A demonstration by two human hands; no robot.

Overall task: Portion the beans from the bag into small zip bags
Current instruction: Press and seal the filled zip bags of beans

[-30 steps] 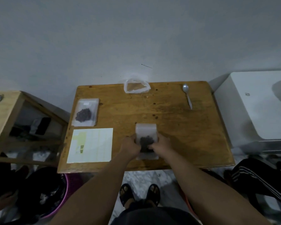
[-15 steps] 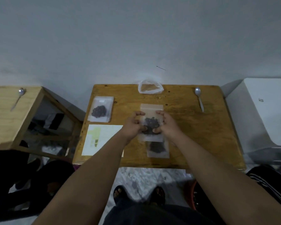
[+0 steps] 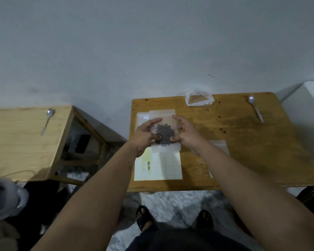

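No text, number or brand can be read anywhere. The white gridded sheet (image 3: 163, 167) at about 7 o'clock on the wooden table (image 3: 243, 142) carries ruled cells and a yellow-green strip with small dark marks, all too blurred to make out. The small zip bag (image 3: 163, 131) held above the table's 10 o'clock part shows only a pale band along its top, with no legible print

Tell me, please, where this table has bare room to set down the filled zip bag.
The widest bare wood of the table lies right, between the spoon and the near edge. A smaller patch lies between the clear bag and the right hand. The left is crowded: paper sheet, a flat zip bag, and the held zip bag above them.
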